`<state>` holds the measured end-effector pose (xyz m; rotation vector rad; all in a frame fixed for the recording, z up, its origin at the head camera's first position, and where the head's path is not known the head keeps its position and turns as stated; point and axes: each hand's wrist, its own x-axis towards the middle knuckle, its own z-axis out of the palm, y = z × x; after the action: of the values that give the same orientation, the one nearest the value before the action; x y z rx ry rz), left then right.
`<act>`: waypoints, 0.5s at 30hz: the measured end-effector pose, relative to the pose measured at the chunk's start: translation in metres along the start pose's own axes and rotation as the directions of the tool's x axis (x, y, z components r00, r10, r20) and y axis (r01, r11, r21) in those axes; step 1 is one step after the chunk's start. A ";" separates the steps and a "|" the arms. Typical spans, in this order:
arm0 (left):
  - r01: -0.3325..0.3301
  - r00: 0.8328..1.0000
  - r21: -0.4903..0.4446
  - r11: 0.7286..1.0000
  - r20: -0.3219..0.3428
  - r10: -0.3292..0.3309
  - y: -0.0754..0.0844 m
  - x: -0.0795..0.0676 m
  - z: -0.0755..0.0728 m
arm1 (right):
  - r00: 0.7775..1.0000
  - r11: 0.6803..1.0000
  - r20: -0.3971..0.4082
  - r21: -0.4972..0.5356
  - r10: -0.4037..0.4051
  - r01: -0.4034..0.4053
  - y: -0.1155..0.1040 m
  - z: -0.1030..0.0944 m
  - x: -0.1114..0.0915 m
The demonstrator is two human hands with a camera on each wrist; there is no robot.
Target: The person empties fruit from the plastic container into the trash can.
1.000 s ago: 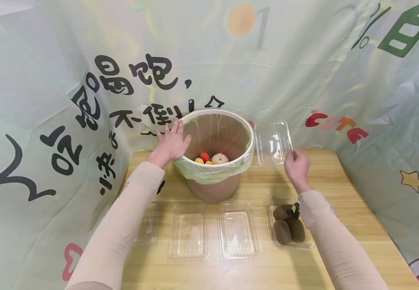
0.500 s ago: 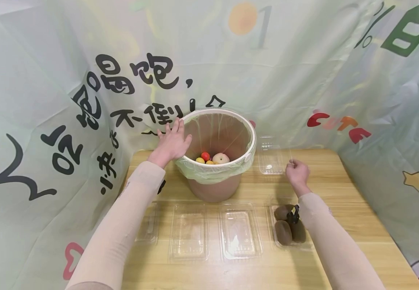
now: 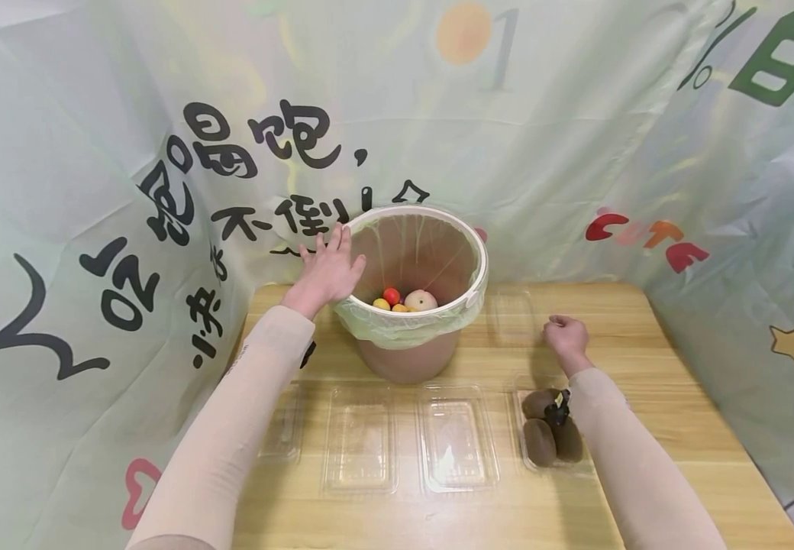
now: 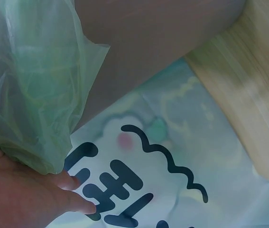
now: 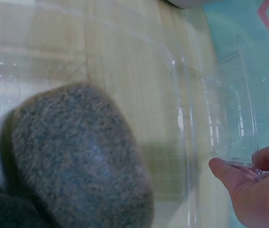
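Note:
My right hand (image 3: 566,337) pinches the edge of a clear plastic lid (image 5: 229,118) between thumb and fingers. In the head view that lid shows only faintly, between this hand and the bin. Just nearer stands a clear plastic box (image 3: 519,451) holding brown kiwis (image 3: 540,441), partly covered by my right wrist. With fingers spread, my left hand (image 3: 328,267) rests on the left rim of a pinkish-brown bin (image 3: 407,357). The bin's green plastic liner (image 4: 44,71) hangs over the rim beside that hand in the left wrist view.
Down in the bin lie a red fruit (image 3: 391,296), a pale peach-like fruit (image 3: 421,300) and smaller yellow ones. Several clear plastic boxes stand in a row in front, including a middle box (image 3: 361,439) and another (image 3: 459,435). Printed cloth (image 3: 541,153) walls the wooden table.
The lid in my right hand has come down from nearly upright to a lower, flatter pose. My right hand has sunk slightly toward the table. The left hand stays on the rim.

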<state>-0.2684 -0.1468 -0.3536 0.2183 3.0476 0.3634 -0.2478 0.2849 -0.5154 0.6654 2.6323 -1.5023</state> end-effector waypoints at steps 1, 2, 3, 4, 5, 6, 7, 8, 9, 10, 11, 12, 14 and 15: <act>0.000 1.000 0.002 1.000 0.000 0.000 0.000 0.000 0.000 | 1.000 1.000 0.001 -0.001 -0.002 0.002 0.001 0.000 0.000; 0.001 1.000 0.003 1.000 0.000 -0.001 0.000 0.000 0.000 | 1.000 1.000 0.003 -0.005 -0.005 0.005 0.001 0.000 0.000; 0.001 1.000 0.003 1.000 0.001 -0.001 0.000 0.000 0.000 | 1.000 1.000 0.002 -0.006 -0.006 0.006 0.002 0.001 0.000; 0.002 1.000 0.003 1.000 0.001 -0.002 0.000 0.000 0.000 | 1.000 1.000 0.007 0.001 -0.006 0.006 0.003 0.002 0.000; 0.002 1.000 0.004 1.000 0.001 -0.002 0.000 0.000 0.000 | 1.000 1.000 0.012 0.013 -0.004 0.004 0.003 0.002 0.000; 0.002 1.000 0.004 1.000 0.000 -0.002 0.000 0.000 0.000 | 1.000 1.000 0.017 0.018 -0.002 0.002 0.004 0.002 0.001; 0.003 1.000 0.004 1.000 0.001 -0.003 0.000 0.000 0.000 | 1.000 1.000 0.022 0.020 0.001 -0.002 0.005 0.002 0.001; 0.004 1.000 0.005 1.000 0.002 -0.004 0.000 0.000 0.000 | 1.000 1.000 0.024 0.014 0.002 -0.003 0.007 0.003 0.002; 0.004 1.000 0.004 1.000 0.002 -0.004 0.000 0.000 0.000 | 1.000 1.000 0.026 0.011 0.004 -0.005 0.008 0.003 0.002; 0.004 1.000 0.004 1.000 0.002 -0.004 0.000 0.000 -0.001 | 0.999 1.000 0.031 0.014 0.008 -0.009 0.010 0.003 0.002; 0.004 1.000 0.003 1.000 0.002 -0.004 0.000 0.000 -0.001 | 0.999 1.000 0.032 0.008 0.010 -0.010 0.011 0.003 0.003; 0.004 1.000 0.003 1.000 0.005 -0.004 0.000 0.000 0.000 | 0.999 1.000 0.035 0.003 0.011 -0.011 0.012 0.003 0.003; 0.003 1.000 0.005 1.000 0.008 -0.003 0.000 0.001 0.000 | 0.999 1.000 0.041 -0.005 0.014 -0.014 0.013 0.003 0.003; 0.003 1.000 0.003 1.000 0.008 -0.003 0.000 0.001 0.000 | 0.999 1.000 0.044 -0.004 0.016 -0.016 0.014 0.002 0.003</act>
<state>-0.2691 -0.1470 -0.3538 0.2146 3.0405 0.3568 -0.2454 0.2900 -0.5287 0.6438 2.5900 -1.4900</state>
